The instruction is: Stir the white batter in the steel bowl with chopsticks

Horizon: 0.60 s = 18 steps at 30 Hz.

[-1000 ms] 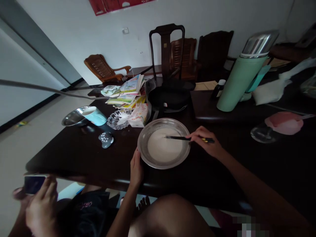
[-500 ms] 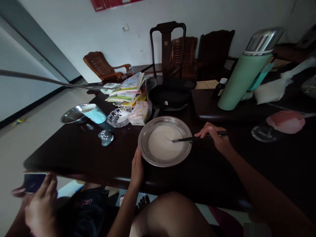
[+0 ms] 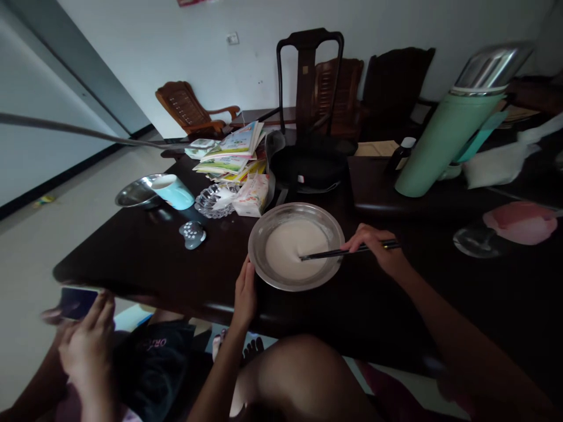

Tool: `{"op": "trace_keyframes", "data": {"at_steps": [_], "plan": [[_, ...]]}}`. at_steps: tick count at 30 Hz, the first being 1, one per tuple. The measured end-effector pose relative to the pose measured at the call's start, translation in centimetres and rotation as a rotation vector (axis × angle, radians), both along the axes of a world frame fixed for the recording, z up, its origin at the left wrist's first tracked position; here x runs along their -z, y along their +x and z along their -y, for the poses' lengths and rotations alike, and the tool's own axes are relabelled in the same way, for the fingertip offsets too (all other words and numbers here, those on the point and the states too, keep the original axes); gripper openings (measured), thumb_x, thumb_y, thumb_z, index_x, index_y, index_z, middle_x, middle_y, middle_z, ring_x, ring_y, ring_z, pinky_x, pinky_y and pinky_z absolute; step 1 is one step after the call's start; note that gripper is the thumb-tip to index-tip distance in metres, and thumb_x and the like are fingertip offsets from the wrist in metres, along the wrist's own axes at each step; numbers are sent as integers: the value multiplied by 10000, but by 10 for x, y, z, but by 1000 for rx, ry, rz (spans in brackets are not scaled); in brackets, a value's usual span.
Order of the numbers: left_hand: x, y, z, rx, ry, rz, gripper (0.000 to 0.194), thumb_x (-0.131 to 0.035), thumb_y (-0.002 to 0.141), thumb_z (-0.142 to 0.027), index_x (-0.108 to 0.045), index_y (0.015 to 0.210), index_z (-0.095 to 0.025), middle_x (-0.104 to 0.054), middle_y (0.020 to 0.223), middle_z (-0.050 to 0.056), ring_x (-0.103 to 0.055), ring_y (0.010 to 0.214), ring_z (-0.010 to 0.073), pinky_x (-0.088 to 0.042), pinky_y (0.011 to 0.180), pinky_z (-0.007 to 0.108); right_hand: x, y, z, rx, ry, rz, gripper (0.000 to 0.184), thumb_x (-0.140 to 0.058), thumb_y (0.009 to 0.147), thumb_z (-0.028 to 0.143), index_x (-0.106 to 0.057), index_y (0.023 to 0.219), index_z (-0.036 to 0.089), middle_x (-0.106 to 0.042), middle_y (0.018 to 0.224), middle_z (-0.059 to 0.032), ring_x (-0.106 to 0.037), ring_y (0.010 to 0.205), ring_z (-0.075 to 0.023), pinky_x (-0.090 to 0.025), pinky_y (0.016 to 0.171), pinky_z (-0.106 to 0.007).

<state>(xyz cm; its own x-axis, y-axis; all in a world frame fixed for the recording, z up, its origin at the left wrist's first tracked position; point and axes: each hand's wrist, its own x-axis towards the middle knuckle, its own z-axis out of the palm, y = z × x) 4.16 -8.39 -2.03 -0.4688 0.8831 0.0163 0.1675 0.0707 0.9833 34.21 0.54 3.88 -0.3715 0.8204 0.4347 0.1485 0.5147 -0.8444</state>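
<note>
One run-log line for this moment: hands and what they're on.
left hand: against side of metal bowl | right hand: holding black chopsticks, tips in pale liquid mixture | other person's hand: on phone

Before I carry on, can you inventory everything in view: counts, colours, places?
Large bowl: one, silver, table's near edge
Liquid: off-white, inside it
Chopsticks: count unclear, black, tips in liquid
Table: dark brown, centre
Second bowl: one, silver, far left
Cup: one, light blue, beside it
Dotted object: one, grey-white, nearer
Glass dish: one, clear, left of tissue pack: one, white-pink
Booklets: several, multicoloured, behind
Bag: one, black, behind large bowl
Bottle: one, dark, white cap, right
Flask: one, green, right
Chairs: four, brown, by wall
Phone-like device: one, dark, another person's hands
Left hand: one, at large bowl's left side
Right hand: one, holding chopsticks
</note>
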Motion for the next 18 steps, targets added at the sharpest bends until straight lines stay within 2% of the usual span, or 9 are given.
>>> {"op": "trace_keyframes", "data": {"at_steps": [3,5,7,9,12,15,18], "plan": [[-2,3,0,11,26,-17,515,-440,951,-492,-620,1307,-167,-575,1413,83,-416,1398,249,-241,1190,381,3,-10,4,-74,40,131,187,-603,912,381,-759,846,300,-784,927,-8,-624,808,-207,-494,764,-388],[-3,4,0,11,37,-30,517,-441,949,-491,-619,1308,-164,-571,1417,81,-423,1394,242,-242,1190,370,4,-11,5,-6,93,161,130,-638,888,356,-759,877,310,-782,940,-7,-610,798,-210,-491,759,-398],[-3,5,0,4,35,-27,517,-448,945,-487,-617,1312,-163,-568,1421,80,-421,1395,239,-242,1189,364,2,-6,4,119,103,123,204,-595,916,362,-749,799,296,-779,883,-14,-600,771,-212,-484,742,-402],[-2,6,-1,8,42,-7,524,-450,945,-489,-611,1319,-159,-563,1426,86,-421,1396,240,-246,1187,365,0,0,3,177,75,55,332,-525,954,378,-717,702,278,-772,818,-20,-605,743,-209,-481,736,-401],[-1,6,-1,28,75,17,539,-442,948,-495,-598,1332,-150,-549,1438,97,-425,1393,240,-253,1184,370,-2,-1,5,72,43,26,381,-485,974,376,-699,675,276,-770,791,-16,-624,744,-204,-484,738,-393],[0,6,-1,18,75,-3,534,-450,947,-495,-608,1322,-151,-556,1431,96,-423,1395,239,-248,1185,366,1,-8,7,-70,73,114,236,-566,933,366,-743,791,302,-781,868,-5,-616,788,-213,-492,746,-394],[1,5,-1,18,82,-5,533,-448,949,-502,-608,1324,-159,-557,1431,89,-428,1390,239,-250,1184,367,3,-9,5,-29,94,142,153,-623,897,373,-757,865,307,-781,932,-9,-602,789,-213,-494,755,-400]]}}
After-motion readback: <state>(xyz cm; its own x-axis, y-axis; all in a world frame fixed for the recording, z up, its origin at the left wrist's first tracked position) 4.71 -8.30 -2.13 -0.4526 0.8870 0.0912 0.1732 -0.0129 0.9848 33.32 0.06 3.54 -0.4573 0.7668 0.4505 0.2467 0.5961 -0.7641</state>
